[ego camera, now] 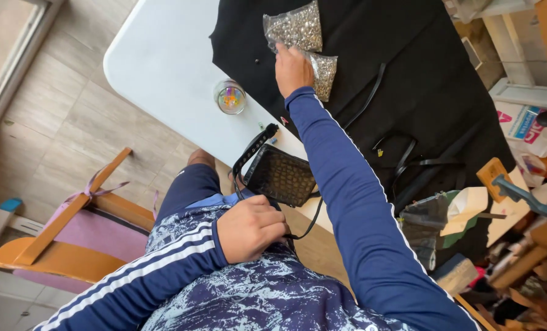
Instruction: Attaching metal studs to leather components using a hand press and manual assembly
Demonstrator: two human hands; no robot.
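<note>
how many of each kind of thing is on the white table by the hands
Clear bags of small silvery pieces: 2, one and one under the right hand
Small clear cup of coloured bits: 1
Black cloth: 1
Black beaded bag, at the table edge above the left hand: 1
Total: 5

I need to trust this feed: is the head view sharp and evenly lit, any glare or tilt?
Head view: tilted hard, table running diagonally; soft daylight, no harsh shadows; table top bright, near washed out; black cloth loses detail; right hand on the bead bags slightly soft; left hand sharp.
</note>
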